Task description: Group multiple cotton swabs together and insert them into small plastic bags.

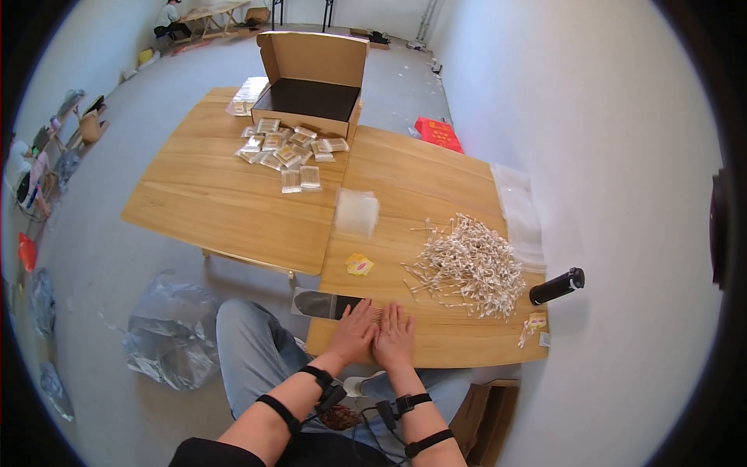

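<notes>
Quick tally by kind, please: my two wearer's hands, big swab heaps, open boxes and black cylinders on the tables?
Left hand and right hand: 2
Big swab heap: 1
Open box: 1
Black cylinder: 1
Total: 5

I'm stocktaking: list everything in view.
Tabletops: two, wooden, centre
Loose swabs: uncountable, white, right tabletop
Stick row: one, brown, near edge
Filled packets: many, clear, left tabletop
Open carton: one, brown, left tabletop
Side packets: uncounted, pale, left tabletop
Bag stack: one, translucent, right tabletop
Card pile: one, yellow, right tabletop
Corner items: several, yellow, right corner
Sleeve: one, dark, near edge
Cylinder: one, black, right edge
Sheeting: uncounted, clear, right edge
Bag: one, red, far floor
Plastic sack: one, grey, left floor
Lower carton: one, brown, right floor
Clutter: uncounted, mixed, background
Other people: two, left background
Left hand: one, bare, stick row
Right hand: one, bare, stick row
Legs: two, blue, below
</notes>
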Action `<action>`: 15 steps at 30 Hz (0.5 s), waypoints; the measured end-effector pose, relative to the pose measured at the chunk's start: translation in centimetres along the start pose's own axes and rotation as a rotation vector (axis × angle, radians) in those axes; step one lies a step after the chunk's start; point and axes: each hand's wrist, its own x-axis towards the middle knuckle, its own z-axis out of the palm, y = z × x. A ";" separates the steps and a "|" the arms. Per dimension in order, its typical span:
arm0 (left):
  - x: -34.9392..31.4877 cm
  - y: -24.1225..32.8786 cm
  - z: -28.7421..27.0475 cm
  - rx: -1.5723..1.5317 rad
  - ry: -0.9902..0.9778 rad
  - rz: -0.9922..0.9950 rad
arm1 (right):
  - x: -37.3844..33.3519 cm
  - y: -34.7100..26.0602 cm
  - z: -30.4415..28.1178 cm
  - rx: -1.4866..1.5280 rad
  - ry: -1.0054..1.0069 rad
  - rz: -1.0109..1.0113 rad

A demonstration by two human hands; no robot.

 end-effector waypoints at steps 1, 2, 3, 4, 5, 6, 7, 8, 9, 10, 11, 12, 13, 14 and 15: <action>-0.3 -0.8 -0.1 -0.272 0.130 -0.018 | 0.1 -0.3 0.0 -0.007 -0.003 0.008; -0.4 -0.8 -1.1 -0.280 0.121 -0.018 | -0.1 -0.2 0.1 -0.015 -0.009 0.025; -0.6 -0.9 -2.1 -0.168 0.224 -0.125 | -0.3 0.0 0.1 -0.017 -0.014 0.035; -0.5 -0.7 -3.6 -0.047 0.330 -0.234 | -0.2 -0.1 0.1 -0.013 -0.005 0.029; -0.2 -0.5 -4.5 -0.046 0.327 -0.238 | 0.0 -0.2 0.0 -0.008 0.004 0.021; 0.1 -0.3 -5.4 0.014 0.318 -0.283 | 0.2 -0.3 -0.1 -0.005 0.000 0.021; 0.3 -0.4 -6.0 0.078 0.311 -0.331 | 0.6 -0.5 -0.3 0.007 -0.011 0.016; 0.4 -0.6 -6.1 0.083 0.311 -0.335 | 0.9 -0.7 -0.4 0.020 -0.020 0.011; 0.5 -1.0 -6.0 0.130 0.279 -0.318 | 1.2 -1.0 -0.4 0.025 -0.023 0.007; 0.6 -1.3 -6.0 0.177 0.246 -0.300 | 1.5 -1.3 -0.3 0.018 -0.019 -0.010; 0.7 -1.5 -6.0 0.182 0.245 -0.302 | 1.7 -1.6 -0.2 0.012 -0.014 -0.026; 0.9 -1.6 -5.8 0.199 0.224 -0.310 | 2.0 -1.7 -0.2 0.017 -0.015 -0.028; 1.1 -1.7 -5.6 0.214 0.205 -0.315 | 2.3 -1.7 -0.1 0.012 -0.017 -0.042; 1.1 -1.9 -5.4 0.218 0.204 -0.313 | 2.5 -1.8 -0.1 0.007 -0.019 -0.055; 1.2 -2.0 -5.3 0.241 0.171 -0.323 | 2.6 -1.9 -0.1 0.011 -0.017 -0.054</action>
